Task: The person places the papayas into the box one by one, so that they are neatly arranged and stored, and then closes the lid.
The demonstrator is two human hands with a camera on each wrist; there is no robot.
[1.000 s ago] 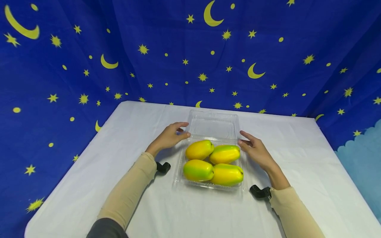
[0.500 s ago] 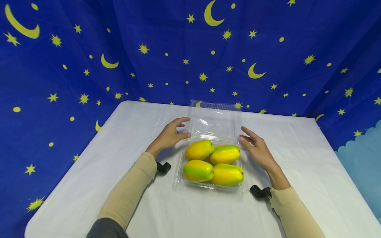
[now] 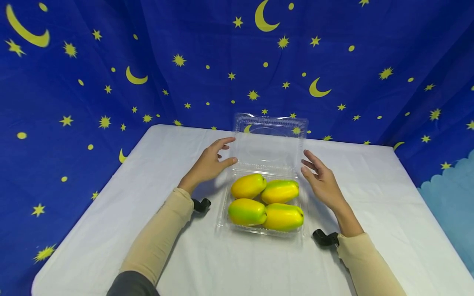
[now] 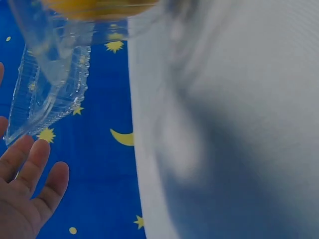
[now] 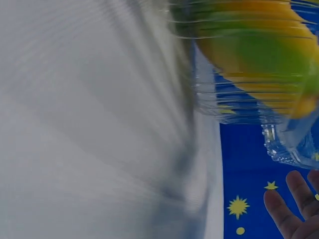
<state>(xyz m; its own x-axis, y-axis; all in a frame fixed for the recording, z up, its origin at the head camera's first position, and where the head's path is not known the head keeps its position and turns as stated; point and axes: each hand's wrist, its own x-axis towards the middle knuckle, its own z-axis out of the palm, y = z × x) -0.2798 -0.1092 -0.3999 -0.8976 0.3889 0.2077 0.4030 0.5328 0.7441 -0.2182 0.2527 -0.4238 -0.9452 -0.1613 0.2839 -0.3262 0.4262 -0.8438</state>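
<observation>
A hinged clear plastic box lies on the white table, its tray [image 3: 261, 232] holding several yellow-green oblong fruits [image 3: 247, 212] that resemble papayas. Its lid [image 3: 266, 148] stands tilted up at the far side. My left hand [image 3: 209, 164] is at the lid's left edge, fingers and thumb extended. At the right edge is my right hand [image 3: 324, 183], its fingers loosely spread. Contact with the lid is hard to make out on both sides. In the left wrist view, extended fingers [image 4: 37, 162] appear just below the lid; the right wrist view shows fingers [image 5: 280, 211] likewise.
The white-covered table [image 3: 370, 197] extends on both sides of the box. Behind it hangs a blue curtain [image 3: 207, 37] with yellow moons and stars. A black wrist mount [image 3: 201, 205] sits on the left forearm, another mount [image 3: 325, 238] on the right.
The box lid has swung upward from lying nearly flat at the back to a raised tilt. Both hands have risen slightly beside it, the right also shifting a little outward. The fruits stay put.
</observation>
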